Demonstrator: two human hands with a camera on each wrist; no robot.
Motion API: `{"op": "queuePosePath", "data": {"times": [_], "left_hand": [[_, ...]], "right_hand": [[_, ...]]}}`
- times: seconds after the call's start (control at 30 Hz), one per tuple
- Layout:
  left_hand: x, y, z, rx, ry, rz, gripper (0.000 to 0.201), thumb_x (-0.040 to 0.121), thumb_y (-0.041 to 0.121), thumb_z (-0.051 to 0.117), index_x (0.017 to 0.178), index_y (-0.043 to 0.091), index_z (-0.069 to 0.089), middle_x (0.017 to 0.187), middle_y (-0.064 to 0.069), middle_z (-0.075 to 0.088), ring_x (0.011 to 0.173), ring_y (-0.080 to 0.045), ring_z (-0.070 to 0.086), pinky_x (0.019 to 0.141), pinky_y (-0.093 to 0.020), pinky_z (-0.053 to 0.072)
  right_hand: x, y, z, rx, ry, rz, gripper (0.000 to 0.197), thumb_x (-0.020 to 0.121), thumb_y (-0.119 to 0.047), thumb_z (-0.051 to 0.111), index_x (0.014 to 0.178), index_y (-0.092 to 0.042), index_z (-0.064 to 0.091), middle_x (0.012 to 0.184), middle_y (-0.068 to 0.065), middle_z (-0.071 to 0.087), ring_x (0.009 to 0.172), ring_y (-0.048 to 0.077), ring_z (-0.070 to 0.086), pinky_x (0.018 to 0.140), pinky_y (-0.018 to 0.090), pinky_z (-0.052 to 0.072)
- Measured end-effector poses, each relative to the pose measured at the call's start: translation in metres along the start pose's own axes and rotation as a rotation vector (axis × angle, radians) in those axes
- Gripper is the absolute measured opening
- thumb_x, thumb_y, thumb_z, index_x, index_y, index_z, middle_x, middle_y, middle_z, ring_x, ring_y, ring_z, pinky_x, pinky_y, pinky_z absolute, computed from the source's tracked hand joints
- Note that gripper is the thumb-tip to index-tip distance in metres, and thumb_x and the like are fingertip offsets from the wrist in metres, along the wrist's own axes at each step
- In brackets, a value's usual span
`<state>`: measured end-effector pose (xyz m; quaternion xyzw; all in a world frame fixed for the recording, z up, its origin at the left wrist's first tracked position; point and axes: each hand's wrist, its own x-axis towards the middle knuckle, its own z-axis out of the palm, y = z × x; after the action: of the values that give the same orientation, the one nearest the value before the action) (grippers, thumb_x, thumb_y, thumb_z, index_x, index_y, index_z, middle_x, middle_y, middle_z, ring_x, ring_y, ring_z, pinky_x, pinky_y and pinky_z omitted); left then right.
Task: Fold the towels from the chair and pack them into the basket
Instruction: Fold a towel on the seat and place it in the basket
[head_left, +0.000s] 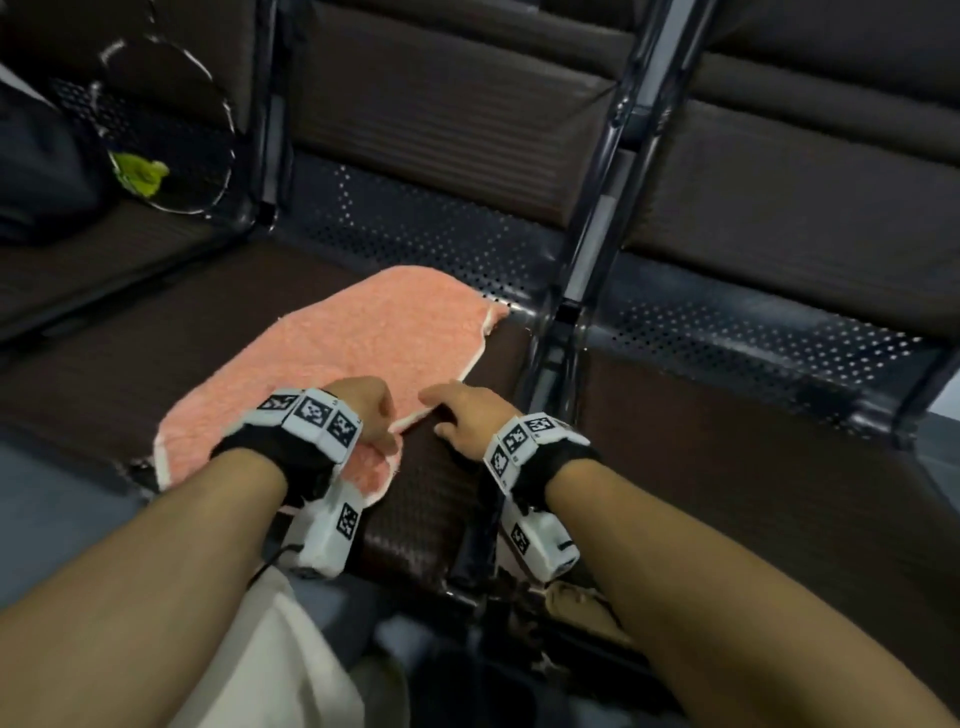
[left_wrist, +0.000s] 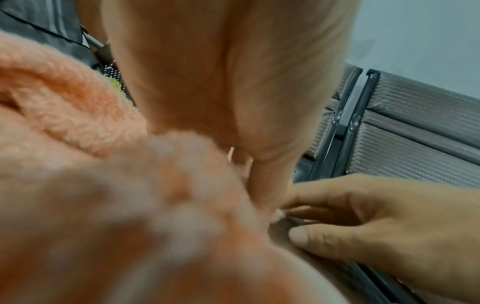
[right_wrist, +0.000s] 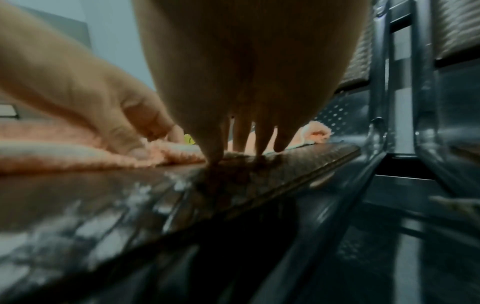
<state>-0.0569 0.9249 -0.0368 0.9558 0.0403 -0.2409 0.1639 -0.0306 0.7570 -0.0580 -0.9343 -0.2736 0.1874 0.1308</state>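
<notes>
A salmon-pink towel (head_left: 353, 332) with a white edge lies flat on the dark brown chair seat (head_left: 441, 499). My left hand (head_left: 363, 410) sits on its near right edge, fingers curled and pinching a raised fold of the towel (right_wrist: 52, 156). Close beside it, my right hand (head_left: 462, 415) points its straight fingers (right_wrist: 262, 142) down, tips touching the seat at the towel's border. On the left wrist view the towel (left_wrist: 78, 123) bunches close to the camera, and the right hand (left_wrist: 376, 222) reaches in from the right. The round black mesh basket (head_left: 228, 150) stands on the seat to the far left.
A green towel (head_left: 140, 174) lies inside the basket. A dark bag (head_left: 36, 171) sits left of it. A metal frame post (head_left: 597, 223) divides this seat from the one on the right (head_left: 727, 441). Perforated metal and padded backrests run behind.
</notes>
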Motion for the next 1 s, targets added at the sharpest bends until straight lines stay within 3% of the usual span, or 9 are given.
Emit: {"op": "queuePosePath", "data": {"times": [0.13, 0.3, 0.37, 0.43, 0.6, 0.7, 0.77, 0.9, 1.0], "left_hand": [[-0.003, 0.010, -0.003, -0.005, 0.043, 0.055, 0.022, 0.085, 0.019, 0.066, 0.104, 0.009, 0.064, 0.106, -0.013, 0.066, 0.099, -0.027, 0.061, 0.082, -0.033, 0.046], [-0.023, 0.045, -0.011, -0.168, 0.131, 0.237, 0.007, 0.096, 0.017, 0.047, 0.098, 0.016, 0.053, 0.104, -0.010, 0.060, 0.088, -0.021, 0.053, 0.073, -0.026, 0.035], [-0.035, 0.067, -0.015, -0.231, 0.194, 0.279, 0.008, 0.099, 0.020, 0.040, 0.098, 0.017, 0.048, 0.098, -0.010, 0.059, 0.085, -0.022, 0.051, 0.070, -0.028, 0.033], [-0.044, 0.089, -0.018, -0.311, 0.276, 0.349, 0.013, 0.100, 0.021, 0.038, 0.100, 0.012, 0.047, 0.099, -0.014, 0.059, 0.090, -0.027, 0.053, 0.073, -0.031, 0.034], [-0.065, 0.149, -0.015, -0.653, 0.387, 0.506, 0.022, 0.100, 0.019, 0.038, 0.112, 0.005, 0.051, 0.098, -0.011, 0.057, 0.091, -0.018, 0.052, 0.090, -0.036, 0.041], [-0.080, 0.184, -0.014, -0.922, 0.427, 0.527, 0.022, 0.100, 0.023, 0.039, 0.112, 0.012, 0.054, 0.105, -0.002, 0.059, 0.100, -0.015, 0.054, 0.090, -0.028, 0.042], [-0.088, 0.203, -0.016, -1.095, 0.437, 0.523, 0.023, 0.099, 0.025, 0.041, 0.113, 0.014, 0.056, 0.112, -0.003, 0.060, 0.107, -0.017, 0.056, 0.098, -0.032, 0.043], [-0.095, 0.233, -0.013, -1.283, 0.432, 0.515, 0.025, 0.099, 0.027, 0.041, 0.115, 0.014, 0.055, 0.119, -0.010, 0.060, 0.112, -0.022, 0.057, 0.102, -0.043, 0.044], [-0.089, 0.246, -0.009, -1.296, 0.505, 0.526, 0.024, 0.098, 0.027, 0.042, 0.113, 0.013, 0.056, 0.112, -0.006, 0.062, 0.105, -0.019, 0.059, 0.098, -0.041, 0.047]], "right_hand": [[0.000, 0.002, 0.005, -0.178, 0.143, -0.039, 0.019, 0.092, -0.029, 0.055, 0.111, -0.030, 0.059, 0.119, -0.004, 0.051, 0.112, 0.024, 0.040, 0.090, 0.041, 0.027], [-0.039, 0.016, -0.011, 0.070, 0.167, -0.048, 0.007, 0.090, -0.018, 0.054, 0.084, -0.022, 0.052, 0.101, -0.005, 0.055, 0.106, 0.020, 0.049, 0.088, 0.036, 0.030], [-0.067, 0.022, -0.030, 0.286, 0.193, -0.033, 0.010, 0.095, -0.023, 0.050, 0.089, -0.015, 0.051, 0.089, 0.003, 0.058, 0.089, 0.017, 0.054, 0.088, 0.032, 0.033], [-0.095, 0.029, -0.051, 0.435, 0.265, 0.032, 0.014, 0.098, -0.028, 0.046, 0.092, -0.015, 0.049, 0.079, -0.002, 0.057, 0.076, 0.012, 0.051, 0.077, 0.026, 0.033], [-0.152, 0.044, -0.081, 0.653, 0.487, 0.024, 0.014, 0.099, -0.023, 0.048, 0.085, -0.022, 0.049, 0.079, -0.004, 0.053, 0.073, 0.012, 0.050, 0.071, 0.033, 0.041], [-0.184, 0.055, -0.086, 0.831, 0.650, 0.048, 0.025, 0.095, -0.043, 0.049, 0.080, -0.024, 0.057, 0.078, -0.008, 0.058, 0.071, 0.004, 0.053, 0.071, 0.031, 0.044], [-0.203, 0.070, -0.084, 0.973, 0.604, 0.028, 0.037, 0.086, -0.053, 0.055, 0.084, -0.018, 0.066, 0.086, 0.001, 0.067, 0.083, 0.009, 0.059, 0.082, 0.037, 0.048], [-0.232, 0.091, -0.078, 0.755, 0.386, 0.042, 0.014, 0.075, -0.031, 0.077, 0.084, -0.023, 0.071, 0.080, -0.013, 0.073, 0.080, -0.001, 0.067, 0.076, 0.021, 0.051], [-0.242, 0.101, -0.093, 0.718, 0.704, 0.007, 0.008, 0.079, -0.015, 0.075, 0.076, -0.020, 0.069, 0.067, -0.013, 0.070, 0.065, -0.004, 0.062, 0.064, 0.014, 0.049]]}}
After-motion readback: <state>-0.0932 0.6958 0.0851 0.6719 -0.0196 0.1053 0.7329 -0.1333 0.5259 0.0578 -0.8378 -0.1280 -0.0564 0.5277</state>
